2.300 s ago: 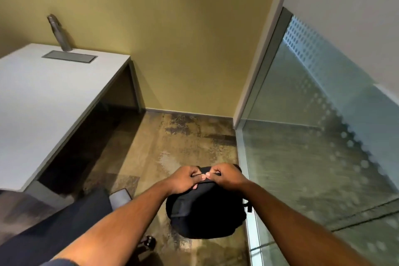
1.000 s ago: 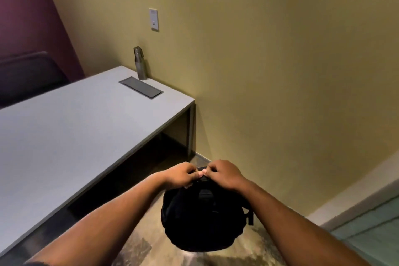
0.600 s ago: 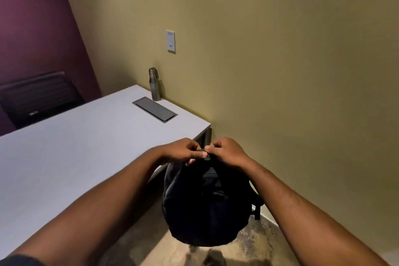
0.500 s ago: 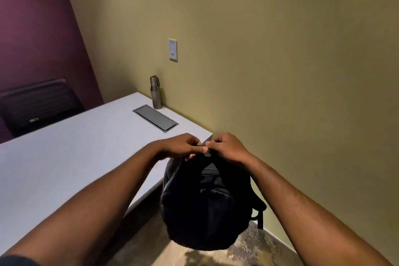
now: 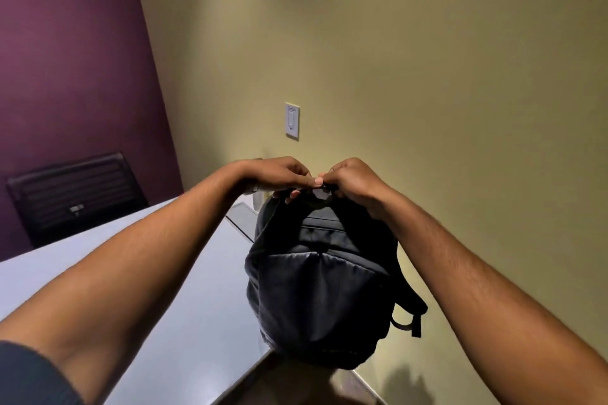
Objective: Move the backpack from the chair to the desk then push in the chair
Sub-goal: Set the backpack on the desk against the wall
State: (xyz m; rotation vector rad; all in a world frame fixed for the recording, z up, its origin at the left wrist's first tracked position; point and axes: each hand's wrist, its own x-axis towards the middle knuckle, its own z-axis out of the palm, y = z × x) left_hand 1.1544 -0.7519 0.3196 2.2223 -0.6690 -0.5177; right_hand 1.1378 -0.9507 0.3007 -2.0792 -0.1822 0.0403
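light switch (image 5: 292, 120) on yellow wall (image 5: 427, 76), purple wall (image 5: 65, 59)

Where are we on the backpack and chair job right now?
Done: the backpack is off the chair, hanging in the air. In hand: the left hand and right hand grip its top handle, holding it at the corner of the white desk, not yet resting there. Left: set it down, then push in the chair, which is out of view.

A small office room: 1 long white laminate desk (image 5: 184, 322) against a mustard-yellow painted wall (image 5: 427, 76), a black mesh-backed office chair (image 5: 75, 194), a white wall switch plate (image 5: 292, 121).
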